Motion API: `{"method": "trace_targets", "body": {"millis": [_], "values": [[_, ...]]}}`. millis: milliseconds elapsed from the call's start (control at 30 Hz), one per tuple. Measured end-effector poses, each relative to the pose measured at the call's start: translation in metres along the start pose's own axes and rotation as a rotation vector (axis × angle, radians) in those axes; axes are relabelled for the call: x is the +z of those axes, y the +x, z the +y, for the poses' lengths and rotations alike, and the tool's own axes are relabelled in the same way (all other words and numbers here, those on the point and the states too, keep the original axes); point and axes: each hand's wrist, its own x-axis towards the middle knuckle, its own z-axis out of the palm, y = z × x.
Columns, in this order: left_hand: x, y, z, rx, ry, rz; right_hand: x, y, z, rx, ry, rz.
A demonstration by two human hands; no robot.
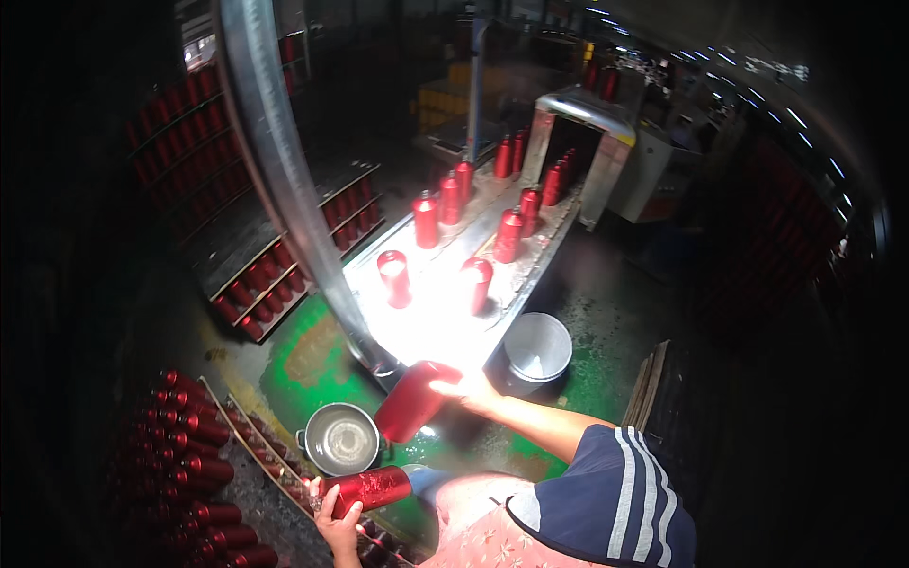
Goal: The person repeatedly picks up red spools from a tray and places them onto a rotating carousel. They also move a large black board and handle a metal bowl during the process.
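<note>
My left hand (336, 519) is closed round one end of a red metal bottle (377, 487), which lies nearly level at the lower middle and has pale specks on its side. My right hand (466, 388) grips a second red bottle (417, 405), tilted, at the near end of a brightly lit conveyor (431, 327). Strong glare washes out part of that hand. Two rows of upright red bottles stand on the conveyor, the nearest being a left bottle (394, 279) and a right bottle (477, 286).
A metal pot (342, 439) sits on the green floor beside the held bottles. A pale bucket (538, 346) stands right of the conveyor. Many red bottles (204, 469) lie stacked at lower left, with racks (256, 284) of more beyond. A metal post (275, 123) rises left of the conveyor, which enters a tunnel housing (585, 115).
</note>
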Motion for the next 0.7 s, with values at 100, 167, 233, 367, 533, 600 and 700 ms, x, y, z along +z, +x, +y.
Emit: {"method": "trace_targets", "body": {"millis": [100, 167, 233, 367, 533, 600, 700], "values": [[0.066, 0.032, 0.053, -0.009, -0.265, -0.222, -0.095, -0.028, -0.011, -0.077, 0.105, 0.285], [0.118, 0.045, 0.098, -0.007, -0.368, -0.307, -0.159, -0.041, -0.008, -0.114, 0.146, 0.413], [0.175, 0.059, 0.114, 0.006, -0.471, -0.407, -0.216, -0.05, 0.014, -0.055, 0.295, 0.506], [0.294, 0.088, 0.163, -0.247, -0.69, -0.557, -0.325, -0.049, 0.048, 0.093, 0.535, 0.612], [0.444, 0.119, 0.174, -0.609, -0.94, -0.725, -0.436, -0.029, 0.124, 0.484, 0.939, 0.513], [0.506, 0.129, 0.168, -0.829, -1.054, -0.796, -0.463, -0.017, 0.122, 0.559, 1.055, 0.474], [0.589, 0.135, 0.136, -1.173, -1.363, -0.857, -0.502, -0.008, 0.125, 0.325, 0.628, 0.231]]}}
